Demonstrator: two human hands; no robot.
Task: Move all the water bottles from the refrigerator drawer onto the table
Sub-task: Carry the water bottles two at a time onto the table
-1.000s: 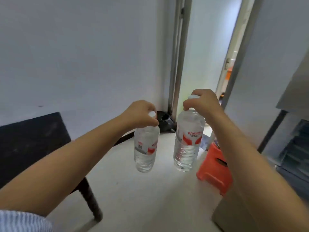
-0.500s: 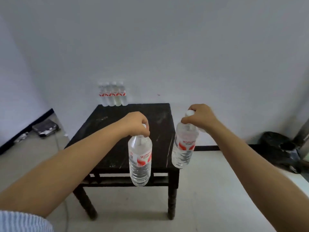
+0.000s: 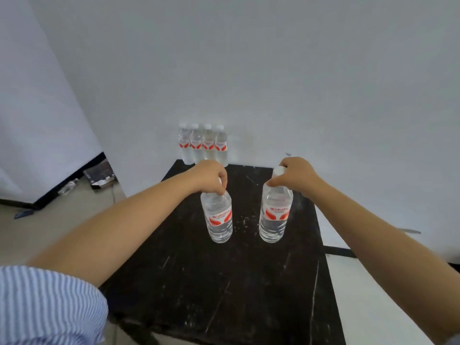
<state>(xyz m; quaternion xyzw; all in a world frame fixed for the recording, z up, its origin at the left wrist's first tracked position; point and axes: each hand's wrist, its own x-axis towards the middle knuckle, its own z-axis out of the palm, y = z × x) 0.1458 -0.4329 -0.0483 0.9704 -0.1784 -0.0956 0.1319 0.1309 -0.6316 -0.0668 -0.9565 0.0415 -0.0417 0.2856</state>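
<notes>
Fingers (image 3: pixel 220 181) of each hand pinch a bottle cap, both water bottles (image 3: pixel 219 216) hanging upright over the table (image 3: pixel 224 282).

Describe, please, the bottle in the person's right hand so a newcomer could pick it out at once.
Start at the black table by the white wall. Two bottles hang above its middle, apart from the row of four bottles at the far edge. Yours is the right-hand bottle, its white cap showing in the right hand; the left hand hides the other bottle's cap.
</notes>
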